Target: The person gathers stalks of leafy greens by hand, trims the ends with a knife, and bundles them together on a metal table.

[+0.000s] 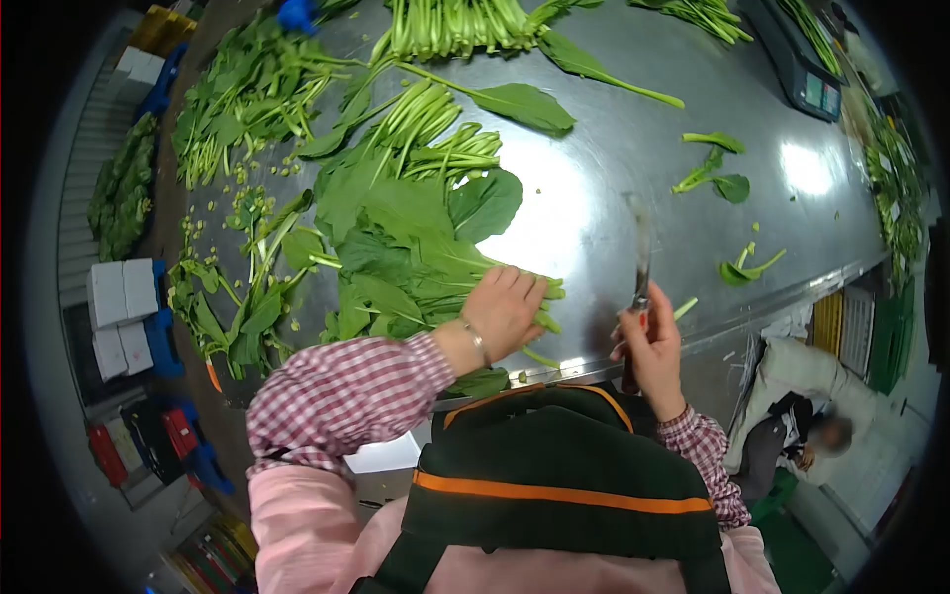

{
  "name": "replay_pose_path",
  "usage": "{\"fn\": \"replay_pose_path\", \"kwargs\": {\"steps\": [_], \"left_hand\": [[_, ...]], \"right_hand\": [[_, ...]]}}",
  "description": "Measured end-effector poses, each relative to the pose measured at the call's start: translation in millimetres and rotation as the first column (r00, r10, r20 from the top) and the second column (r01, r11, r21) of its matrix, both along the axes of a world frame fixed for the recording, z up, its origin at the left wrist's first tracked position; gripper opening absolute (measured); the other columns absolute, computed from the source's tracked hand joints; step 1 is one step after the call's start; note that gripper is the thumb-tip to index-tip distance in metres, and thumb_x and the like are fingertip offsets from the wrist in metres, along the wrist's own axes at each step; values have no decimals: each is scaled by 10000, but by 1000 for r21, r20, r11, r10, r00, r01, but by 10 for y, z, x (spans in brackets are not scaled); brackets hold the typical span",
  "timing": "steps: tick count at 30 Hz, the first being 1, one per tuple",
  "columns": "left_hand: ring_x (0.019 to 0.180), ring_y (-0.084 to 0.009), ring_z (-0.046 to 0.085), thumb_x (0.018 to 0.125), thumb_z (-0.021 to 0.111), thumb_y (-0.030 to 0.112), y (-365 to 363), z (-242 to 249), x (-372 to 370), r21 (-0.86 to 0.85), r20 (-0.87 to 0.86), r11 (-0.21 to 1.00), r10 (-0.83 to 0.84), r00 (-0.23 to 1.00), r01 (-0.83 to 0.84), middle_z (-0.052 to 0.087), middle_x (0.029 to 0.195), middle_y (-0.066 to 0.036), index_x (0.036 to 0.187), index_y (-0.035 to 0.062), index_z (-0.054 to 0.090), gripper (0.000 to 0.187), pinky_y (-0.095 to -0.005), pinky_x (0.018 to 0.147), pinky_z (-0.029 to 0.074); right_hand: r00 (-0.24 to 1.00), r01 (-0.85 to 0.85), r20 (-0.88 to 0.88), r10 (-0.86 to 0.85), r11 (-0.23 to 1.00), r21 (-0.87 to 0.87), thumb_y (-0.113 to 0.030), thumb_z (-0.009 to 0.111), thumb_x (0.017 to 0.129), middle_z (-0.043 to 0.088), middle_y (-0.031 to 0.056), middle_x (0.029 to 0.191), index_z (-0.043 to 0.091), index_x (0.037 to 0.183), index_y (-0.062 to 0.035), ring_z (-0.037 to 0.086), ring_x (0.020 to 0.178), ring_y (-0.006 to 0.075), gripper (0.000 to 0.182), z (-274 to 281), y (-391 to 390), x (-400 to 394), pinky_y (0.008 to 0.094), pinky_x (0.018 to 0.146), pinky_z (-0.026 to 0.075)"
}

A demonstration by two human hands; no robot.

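Observation:
On the metal table lies a heap of leafy greens, with leaves to the left and pale cut stems to the right. My left hand is closed over the stems of a bunch of greens near the table's front edge. To its right, my right hand grips a knife. The blade points up and away from me, apart from the greens, and its tip is blurred. A short piece of stem lies just beyond my right hand.
More bunches of greens lie at the far side, with loose leaves at the left. A digital scale stands at the far right. Cut scraps dot the right side. A person sits beyond the table's right front edge.

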State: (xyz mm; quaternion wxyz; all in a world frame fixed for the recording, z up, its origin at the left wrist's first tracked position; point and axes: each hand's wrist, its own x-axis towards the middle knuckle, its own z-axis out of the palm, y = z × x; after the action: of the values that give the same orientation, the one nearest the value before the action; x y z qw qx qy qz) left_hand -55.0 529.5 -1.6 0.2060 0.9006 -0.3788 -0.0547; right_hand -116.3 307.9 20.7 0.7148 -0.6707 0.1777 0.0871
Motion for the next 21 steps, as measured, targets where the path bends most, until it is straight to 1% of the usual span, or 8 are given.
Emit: {"fn": "replay_pose_path", "kwargs": {"steps": [3,5,7,9,12,15,19,21], "left_hand": [[898,-249,493,701,749,253,-58,-212,132,184,-89,975,143,986,-125,532,902,-87,979,67,626,356,-370,789,396],[899,-250,477,695,756,241,52,-244,185,18,-273,981,189,943,-192,504,882,-82,1042,67,606,416,-363,808,386],[864,-259,506,707,754,206,81,-124,125,-85,-136,982,156,978,-168,534,873,-85,1027,46,597,390,-369,777,404],[831,-254,568,708,759,149,96,258,45,-214,-454,906,240,858,-367,578,886,-91,963,27,601,324,-353,735,454],[795,-237,619,705,759,92,137,898,-174,-446,-290,800,295,910,-401,613,886,-97,954,19,585,313,-324,698,493],[800,-303,586,718,729,64,169,1171,-232,-450,-288,765,363,886,-460,591,848,-122,937,24,567,276,-346,709,473],[792,-244,594,703,742,55,344,1320,-168,-436,-277,737,437,856,-517,583,864,-105,917,15,564,281,-320,683,475],[761,-218,590,705,748,66,598,1383,-9,-595,-633,362,340,696,-718,575,842,-94,902,27,577,263,-299,684,478]], "right_hand": [[996,-18,88,31,990,-138,9,545,863,585,38,953,393,1300,-26,552,690,63,464,35,129,-188,187,580,471],[990,23,138,-1,988,-156,4,557,858,589,22,906,418,1287,-27,528,667,53,452,50,199,-271,188,576,447],[988,10,152,25,975,-223,-16,588,846,592,1,819,474,1260,-31,482,615,33,429,61,187,-311,201,533,415],[984,-111,84,158,906,-409,-33,624,821,579,7,721,523,1238,-53,437,544,43,430,234,207,-284,216,490,383],[904,-105,304,301,845,-525,-43,650,792,553,39,677,543,1236,-80,428,502,72,458,444,333,-205,225,469,373],[788,-69,437,435,767,-639,-64,644,796,519,57,658,555,1228,-108,452,502,92,444,609,514,27,237,463,371],[756,-48,437,487,707,-705,-105,627,819,483,58,623,559,1221,-101,467,515,78,407,422,597,293,250,457,370],[916,-208,173,362,798,-565,-152,594,863,474,31,590,534,1221,-84,460,488,66,369,-8,414,351,243,424,356]]}}
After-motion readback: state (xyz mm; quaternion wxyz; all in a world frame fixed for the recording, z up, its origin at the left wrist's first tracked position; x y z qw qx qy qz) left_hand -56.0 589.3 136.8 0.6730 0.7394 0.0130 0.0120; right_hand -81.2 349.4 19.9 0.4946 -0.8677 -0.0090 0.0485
